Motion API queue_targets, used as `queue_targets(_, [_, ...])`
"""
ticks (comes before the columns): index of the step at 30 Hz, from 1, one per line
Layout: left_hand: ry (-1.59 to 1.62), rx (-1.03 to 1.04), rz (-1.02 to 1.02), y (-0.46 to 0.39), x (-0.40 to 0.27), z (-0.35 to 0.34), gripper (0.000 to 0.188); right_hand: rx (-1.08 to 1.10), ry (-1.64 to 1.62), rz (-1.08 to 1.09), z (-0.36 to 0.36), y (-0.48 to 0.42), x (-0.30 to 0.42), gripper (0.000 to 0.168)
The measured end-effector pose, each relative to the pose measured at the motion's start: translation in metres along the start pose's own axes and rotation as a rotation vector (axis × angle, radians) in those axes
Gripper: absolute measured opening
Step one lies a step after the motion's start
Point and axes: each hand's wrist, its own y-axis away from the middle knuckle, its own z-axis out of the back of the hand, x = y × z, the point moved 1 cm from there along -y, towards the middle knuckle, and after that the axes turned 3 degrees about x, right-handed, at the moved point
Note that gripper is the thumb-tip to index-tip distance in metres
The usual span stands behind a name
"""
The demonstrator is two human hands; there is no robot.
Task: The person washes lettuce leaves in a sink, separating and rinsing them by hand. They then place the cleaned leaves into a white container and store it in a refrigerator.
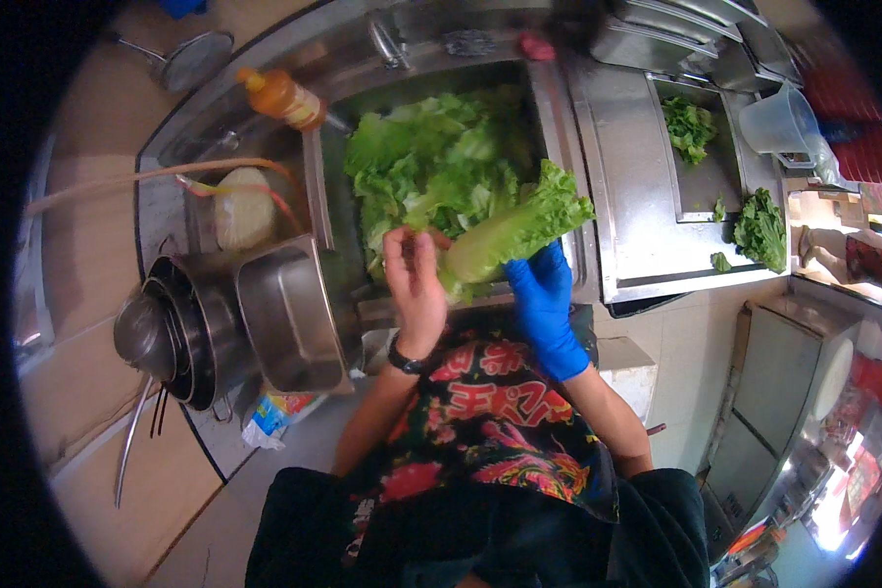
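A head of green leaf lettuce (514, 228) lies across my right hand (547, 309), which wears a blue glove and holds it from below over the sink's near edge. Bare, with a dark watch on the wrist, my left hand (419, 287) is at the stem end of the head; its fingers are bent and blurred, and whether they pinch a leaf is unclear. Loose lettuce leaves (434, 154) fill much of the stainless steel sink (536, 110) beyond both hands.
An orange bottle (287, 99) stands at the sink's left rim. Stacked steel pots (191, 331) and a rectangular steel pan (290, 316) are at left, near a hose (140, 175). More lettuce (761, 231) and a clear plastic jug (779, 121) rest on the right counter.
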Motion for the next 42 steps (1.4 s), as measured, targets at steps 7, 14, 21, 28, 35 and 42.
queue_targets(7, [-0.117, 0.405, -0.005, 0.006, -0.001, 0.003, 0.036, -0.074, -0.061, 0.019, -0.001, -0.003, 0.003, 0.045])
queue_targets(14, [0.203, -0.004, 0.244, 0.004, 0.015, -0.004, 0.036, -0.044, 0.201, 0.043, -0.007, 0.002, 0.008, 0.028])
queue_targets(21, [0.731, 0.041, 0.538, -0.025, 0.020, 0.014, 0.044, 0.504, 0.713, 0.623, 0.008, 0.015, 0.005, 0.042])
queue_targets(28, [0.141, -0.002, 0.233, -0.013, 0.021, 0.032, 0.032, -0.050, 0.635, 0.141, 0.004, -0.006, -0.001, 0.066])
queue_targets(35, [-0.514, 0.573, -0.279, -0.010, -0.004, 0.038, 0.022, 0.583, 1.446, 0.668, -0.009, -0.035, 0.075, 0.049])
queue_targets(42, [-0.864, 0.429, -0.223, -0.009, -0.002, 0.032, 0.030, 0.720, 1.501, 0.747, -0.002, -0.023, 0.062, 0.028])
